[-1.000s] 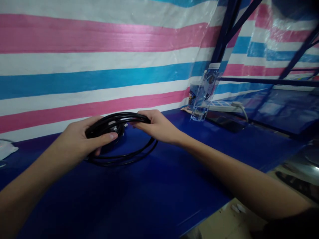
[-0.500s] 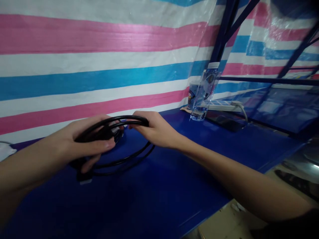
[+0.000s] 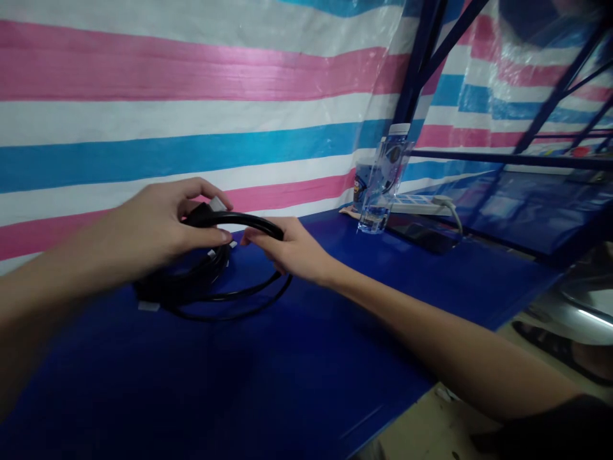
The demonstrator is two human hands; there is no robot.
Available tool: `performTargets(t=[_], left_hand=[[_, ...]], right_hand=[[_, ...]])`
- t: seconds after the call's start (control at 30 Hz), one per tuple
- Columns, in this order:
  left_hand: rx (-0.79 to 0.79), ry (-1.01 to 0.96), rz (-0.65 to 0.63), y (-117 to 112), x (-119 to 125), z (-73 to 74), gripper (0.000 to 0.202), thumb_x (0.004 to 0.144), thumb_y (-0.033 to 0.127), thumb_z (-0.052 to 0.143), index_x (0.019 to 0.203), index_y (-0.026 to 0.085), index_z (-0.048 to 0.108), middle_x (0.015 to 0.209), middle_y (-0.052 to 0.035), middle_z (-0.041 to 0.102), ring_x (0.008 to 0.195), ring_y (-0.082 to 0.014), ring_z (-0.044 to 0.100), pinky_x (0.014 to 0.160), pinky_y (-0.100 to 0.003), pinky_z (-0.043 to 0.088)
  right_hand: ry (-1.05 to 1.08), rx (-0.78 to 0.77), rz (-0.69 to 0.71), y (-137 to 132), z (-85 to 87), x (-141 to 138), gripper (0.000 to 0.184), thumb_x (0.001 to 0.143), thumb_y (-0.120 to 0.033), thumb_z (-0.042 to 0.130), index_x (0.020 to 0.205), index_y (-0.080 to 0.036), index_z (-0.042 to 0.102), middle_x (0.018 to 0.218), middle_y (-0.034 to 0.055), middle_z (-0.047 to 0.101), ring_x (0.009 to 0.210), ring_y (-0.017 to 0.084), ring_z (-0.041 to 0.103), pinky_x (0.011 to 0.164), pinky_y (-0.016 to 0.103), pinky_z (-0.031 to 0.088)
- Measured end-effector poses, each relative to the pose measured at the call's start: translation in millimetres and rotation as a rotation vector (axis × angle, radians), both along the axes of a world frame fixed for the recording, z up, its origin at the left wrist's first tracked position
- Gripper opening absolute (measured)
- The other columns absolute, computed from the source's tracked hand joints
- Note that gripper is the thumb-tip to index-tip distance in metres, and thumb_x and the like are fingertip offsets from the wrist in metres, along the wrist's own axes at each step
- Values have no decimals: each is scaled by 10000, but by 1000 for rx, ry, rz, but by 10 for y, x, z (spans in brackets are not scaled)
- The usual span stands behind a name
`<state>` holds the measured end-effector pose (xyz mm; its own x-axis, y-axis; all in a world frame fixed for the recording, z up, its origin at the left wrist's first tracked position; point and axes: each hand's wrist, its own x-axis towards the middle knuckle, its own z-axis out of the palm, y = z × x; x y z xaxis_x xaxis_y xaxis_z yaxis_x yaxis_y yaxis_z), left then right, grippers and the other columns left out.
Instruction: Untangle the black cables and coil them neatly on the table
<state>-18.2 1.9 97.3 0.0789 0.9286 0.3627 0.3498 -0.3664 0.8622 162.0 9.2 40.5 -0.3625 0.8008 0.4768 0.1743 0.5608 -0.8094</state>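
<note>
A coil of black cable (image 3: 225,291) lies partly on the blue shelf surface (image 3: 287,370), near the striped wall. My left hand (image 3: 163,223) pinches a cable end with a pale plug at the top of the coil. My right hand (image 3: 287,249) grips the raised loops of the coil from the right side. Both hands are closed on the cable, a little above the surface. The lower loops rest on the blue surface below the hands.
A striped pink, white and blue tarp (image 3: 191,115) hangs behind. A clear plastic bottle (image 3: 383,185) stands at the back right beside a white power strip (image 3: 421,204) and a dark flat device (image 3: 426,235). Dark blue rack bars (image 3: 502,156) cross at the right.
My left hand has let go of the bundled coil, risen and taken a plug end between its fingers. The coil has sagged onto the surface. My right hand stayed in place.
</note>
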Motion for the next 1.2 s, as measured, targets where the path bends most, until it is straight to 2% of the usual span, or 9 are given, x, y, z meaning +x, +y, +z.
performTargets(t=[0.1, 0.23, 0.3, 0.37, 0.47, 0.63, 0.73, 0.9, 1.2], left_hand=[[166, 444, 73, -11, 103, -56, 179, 607, 167, 747, 780, 158, 700, 646, 0, 631, 559, -109, 525, 451, -137, 280], [386, 560, 264, -34, 79, -182, 315, 652, 206, 708, 965, 221, 675, 804, -16, 661, 692, -168, 555, 552, -212, 308], [343, 608, 240, -15, -32, -219, 391, 676, 321, 683, 1059, 264, 629, 897, -20, 666, 765, -206, 587, 610, -250, 361], [185, 512, 149, 12, -188, -251, 555, 619, 430, 714, 1140, 301, 574, 978, -22, 661, 846, -234, 611, 659, -275, 426], [-26, 98, 17, 27, -399, -375, 818, 508, 507, 769, 1253, 316, 490, 1033, -39, 658, 913, -242, 626, 687, -268, 497], [-404, -575, 6, -24, -372, -762, 372, 813, 405, 529, 1076, 160, 624, 940, -124, 697, 830, -222, 666, 673, -280, 557], [-503, -719, 51, -74, -213, -822, 217, 864, 212, 444, 833, 159, 652, 722, -81, 700, 736, -200, 686, 668, -284, 571], [-468, -867, 185, -160, -170, -641, 359, 892, 145, 318, 702, 173, 622, 588, -19, 651, 554, -168, 660, 539, -298, 581], [-361, -750, -111, -247, -251, -605, 387, 902, 232, 281, 726, 202, 625, 516, 18, 533, 219, -34, 293, 368, -232, 443]], right_hand=[[82, -151, 40, 114, -164, 16, 183, 850, -297, 506, 785, -149, 592, 478, -72, 356, 431, 58, 361, 440, 201, 336], [79, -342, 287, 212, -301, 82, 196, 848, -322, 520, 802, -143, 585, 437, -95, 323, 370, 54, 327, 410, 211, 385], [101, -406, 359, 224, -328, 88, 183, 854, -302, 519, 805, -137, 581, 421, -101, 303, 361, 53, 312, 418, 217, 401], [212, -428, 298, 216, -339, 61, 173, 863, -296, 511, 814, -141, 571, 419, -104, 282, 353, 47, 267, 383, 202, 355], [426, -452, 152, 184, -326, -3, 167, 878, -308, 491, 814, -163, 543, 423, -108, 257, 346, 38, 193, 340, 179, 234], [646, -499, 125, 154, -267, -4, 182, 916, -329, 433, 818, -187, 488, 404, -122, 215, 333, 34, 133, 352, 185, 152], [638, -514, 200, 160, -255, 42, 191, 929, -334, 412, 827, -191, 485, 405, -124, 193, 340, 38, 111, 346, 180, 158], [447, -555, 307, 155, -234, 44, 190, 917, -309, 449, 812, -168, 522, 405, -117, 215, 344, 37, 130, 329, 170, 202], [425, -414, 576, 251, -247, 182, 237, 929, -348, 430, 832, -162, 541, 418, -122, 178, 341, 35, 141, 374, 178, 332]])
